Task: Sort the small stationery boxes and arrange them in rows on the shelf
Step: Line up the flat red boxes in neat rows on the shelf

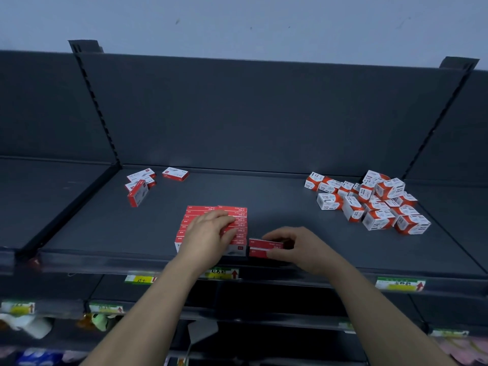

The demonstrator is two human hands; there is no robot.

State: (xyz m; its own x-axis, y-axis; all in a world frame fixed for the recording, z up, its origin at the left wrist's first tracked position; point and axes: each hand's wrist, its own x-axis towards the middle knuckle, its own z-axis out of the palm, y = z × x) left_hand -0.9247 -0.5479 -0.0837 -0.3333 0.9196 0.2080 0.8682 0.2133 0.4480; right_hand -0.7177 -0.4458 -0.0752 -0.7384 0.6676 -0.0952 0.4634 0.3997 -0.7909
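So: red box [265, 248] sat at the front edge of the shelf [277, 202], just right of the red block [232, 211], with a thin gap between them. My right hand [301, 250] had it pinched, thumb on the near face, fingers curled over the top and far end. Could've been two boxes stacked, couldn't tell. My left hand [208, 232] lay mostly open on top of the block, fingers spread over the near rows. It gripped nothing, just held them down.

The block was front centre, two columns wide. Loose red-and-white boxes [144, 180] lay back left, one up on its edge. Paper clip boxes [369, 202] were heaped back right, well apart from both hands.

Risks as I judged them:
- The box was right at the shelf lip, so a sloppy slide could tip it off the front.
- Pushing in too hard would shove the near row and skew the columns if the left hand let up.
- If it wasn't squared to the front row, the new column would start crooked
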